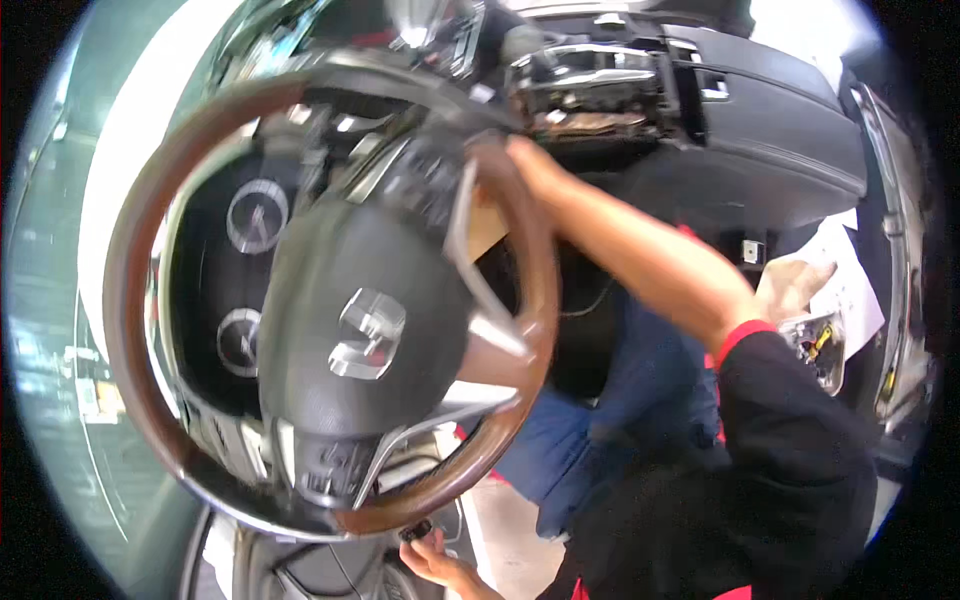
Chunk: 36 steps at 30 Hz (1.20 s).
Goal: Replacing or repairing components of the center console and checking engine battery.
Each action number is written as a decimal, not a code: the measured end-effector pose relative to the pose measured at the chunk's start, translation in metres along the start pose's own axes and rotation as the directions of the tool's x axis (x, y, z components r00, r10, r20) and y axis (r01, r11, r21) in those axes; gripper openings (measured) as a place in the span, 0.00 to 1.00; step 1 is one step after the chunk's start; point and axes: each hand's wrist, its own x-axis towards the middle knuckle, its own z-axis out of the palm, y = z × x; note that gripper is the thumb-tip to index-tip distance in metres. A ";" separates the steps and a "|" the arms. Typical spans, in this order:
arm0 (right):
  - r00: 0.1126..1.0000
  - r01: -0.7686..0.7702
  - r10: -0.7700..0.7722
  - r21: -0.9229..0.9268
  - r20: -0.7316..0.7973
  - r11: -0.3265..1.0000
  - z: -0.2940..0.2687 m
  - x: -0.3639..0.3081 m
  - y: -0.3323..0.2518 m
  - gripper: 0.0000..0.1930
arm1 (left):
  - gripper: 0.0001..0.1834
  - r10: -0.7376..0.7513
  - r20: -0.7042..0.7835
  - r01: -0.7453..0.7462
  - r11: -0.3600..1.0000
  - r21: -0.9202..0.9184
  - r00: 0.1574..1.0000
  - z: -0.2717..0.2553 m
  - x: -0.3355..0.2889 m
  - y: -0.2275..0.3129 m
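Note:
A brown-and-black steering wheel (540,300) with a dark hub pad (340,250) fills the middle of the view. My right hand (528,168) is at the rim's upper right, coming from a bare forearm with a black, red-edged sleeve. The rim hides its fingers, so its grip does not show. Below the wheel's lower edge, my left hand (432,560) has its fingers closed on a small black knob-like piece (415,531). That piece lies close to the rim and is blurred.
Behind the wheel sit round gauges (257,215). An opened centre console (590,100) shows bare inner parts at the top, beside a black padded panel (770,110). At right, a small tray (825,350) holds loose parts, including something yellow, near white paper (850,290).

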 end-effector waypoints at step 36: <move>0.749 0.636 -0.457 -0.715 0.480 0.292 -0.033 0.071 0.071 0.38 | 0.27 0.375 0.717 -0.809 0.270 0.522 0.587 0.155 0.072 0.104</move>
